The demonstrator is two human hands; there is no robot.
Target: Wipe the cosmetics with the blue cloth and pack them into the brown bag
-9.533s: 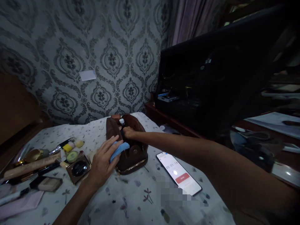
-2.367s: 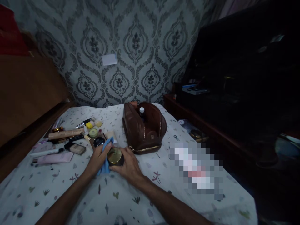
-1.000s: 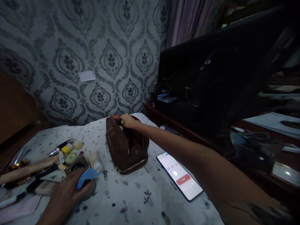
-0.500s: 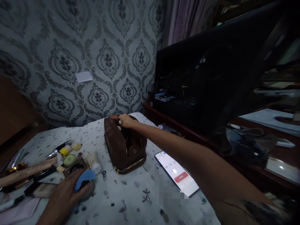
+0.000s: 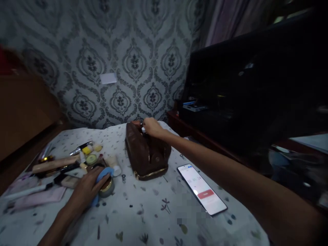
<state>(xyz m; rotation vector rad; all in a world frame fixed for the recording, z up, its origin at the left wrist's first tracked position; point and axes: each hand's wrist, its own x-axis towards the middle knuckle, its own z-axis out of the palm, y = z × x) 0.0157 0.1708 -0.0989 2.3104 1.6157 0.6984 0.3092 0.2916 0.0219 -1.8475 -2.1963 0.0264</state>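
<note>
A brown leather-look toiletry bag with gold zips stands unzipped on the patterned sheet. My right hand is closed at the far end of its top edge, by the handle; a small white spot shows at the fingertips. On the left, my left hand is closed round a soft blue cloth, just over a round jar that it partly covers. Beside that hand lie a cream tube with a white cap, a round green-lidded pot and a pink tube.
Several more cosmetics, among them a long beige tube, are spread at the left. A lit phone lies right of the bag, under my right forearm. Behind are a patterned wall and a large dark screen.
The view has swung left, so everything sits further right. My left hand still has the blue cloth, and the jar under it shows more. My right hand stays at the bag's top edge.
</note>
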